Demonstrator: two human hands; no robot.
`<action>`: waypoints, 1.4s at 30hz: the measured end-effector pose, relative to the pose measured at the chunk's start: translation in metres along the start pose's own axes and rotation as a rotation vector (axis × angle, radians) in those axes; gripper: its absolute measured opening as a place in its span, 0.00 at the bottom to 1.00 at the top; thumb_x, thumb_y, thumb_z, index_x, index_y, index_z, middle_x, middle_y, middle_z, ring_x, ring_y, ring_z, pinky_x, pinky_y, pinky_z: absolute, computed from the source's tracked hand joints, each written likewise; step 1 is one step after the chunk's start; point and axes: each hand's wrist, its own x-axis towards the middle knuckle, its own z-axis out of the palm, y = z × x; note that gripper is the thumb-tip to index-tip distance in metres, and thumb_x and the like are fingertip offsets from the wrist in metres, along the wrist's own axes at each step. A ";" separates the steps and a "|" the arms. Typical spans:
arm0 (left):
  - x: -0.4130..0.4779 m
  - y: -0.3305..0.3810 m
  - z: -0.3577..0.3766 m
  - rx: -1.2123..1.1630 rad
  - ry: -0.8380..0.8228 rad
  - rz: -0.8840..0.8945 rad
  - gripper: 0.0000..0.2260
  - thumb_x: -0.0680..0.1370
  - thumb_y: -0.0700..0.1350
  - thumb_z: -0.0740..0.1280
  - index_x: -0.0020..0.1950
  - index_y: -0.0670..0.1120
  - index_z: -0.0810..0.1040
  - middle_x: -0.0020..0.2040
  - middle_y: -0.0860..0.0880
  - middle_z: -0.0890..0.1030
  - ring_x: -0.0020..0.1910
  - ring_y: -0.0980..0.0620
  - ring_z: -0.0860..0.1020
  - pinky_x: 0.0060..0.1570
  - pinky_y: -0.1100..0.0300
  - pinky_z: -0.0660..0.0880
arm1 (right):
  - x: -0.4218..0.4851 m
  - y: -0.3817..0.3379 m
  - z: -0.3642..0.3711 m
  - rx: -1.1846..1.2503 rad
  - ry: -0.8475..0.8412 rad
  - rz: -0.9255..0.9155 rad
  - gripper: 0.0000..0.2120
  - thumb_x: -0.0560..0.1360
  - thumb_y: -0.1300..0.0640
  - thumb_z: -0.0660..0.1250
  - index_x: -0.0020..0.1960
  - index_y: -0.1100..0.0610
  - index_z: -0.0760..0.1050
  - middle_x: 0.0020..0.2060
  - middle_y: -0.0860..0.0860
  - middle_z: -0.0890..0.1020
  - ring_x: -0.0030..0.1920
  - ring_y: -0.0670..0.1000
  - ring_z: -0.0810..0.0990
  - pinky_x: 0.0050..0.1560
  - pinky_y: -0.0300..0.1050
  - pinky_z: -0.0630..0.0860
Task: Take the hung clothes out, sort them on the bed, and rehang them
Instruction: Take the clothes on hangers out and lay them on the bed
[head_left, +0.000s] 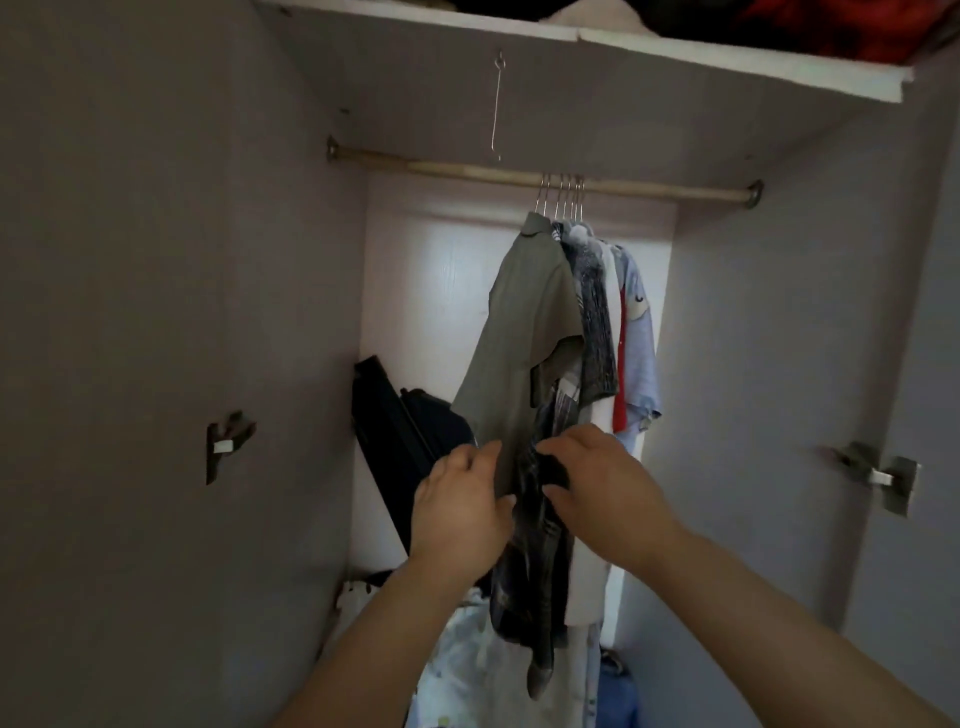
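Your left hand (462, 499) and right hand (602, 483) both pinch the dark patterned shirt (524, 582) — likely the take-out step. Next, lift 1 hanger (563, 200) off the rod (467, 171).

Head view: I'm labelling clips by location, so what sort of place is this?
Most likely the inside of an open wardrobe: a hanging rail carries shirts on wire hangers, a shelf sits above, and door hinges sit on the side walls.
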 end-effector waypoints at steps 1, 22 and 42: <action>0.016 -0.004 0.003 -0.010 0.014 0.001 0.27 0.79 0.52 0.60 0.76 0.50 0.56 0.71 0.49 0.64 0.69 0.49 0.63 0.67 0.56 0.62 | 0.018 0.005 0.000 -0.011 0.006 -0.010 0.20 0.77 0.56 0.63 0.68 0.55 0.69 0.62 0.54 0.72 0.61 0.52 0.71 0.57 0.39 0.67; 0.269 -0.034 0.047 -0.139 0.332 0.002 0.26 0.80 0.54 0.59 0.75 0.52 0.56 0.72 0.50 0.63 0.69 0.52 0.64 0.66 0.58 0.64 | 0.349 0.095 -0.014 -0.484 0.307 0.015 0.20 0.75 0.62 0.58 0.67 0.62 0.64 0.63 0.59 0.68 0.64 0.61 0.66 0.63 0.54 0.64; 0.344 -0.068 0.087 -0.072 0.351 0.073 0.26 0.78 0.56 0.60 0.74 0.53 0.58 0.70 0.53 0.65 0.69 0.54 0.63 0.67 0.60 0.61 | 0.392 0.224 0.017 -0.403 0.522 0.061 0.32 0.72 0.43 0.67 0.71 0.53 0.63 0.65 0.51 0.71 0.63 0.56 0.67 0.58 0.49 0.63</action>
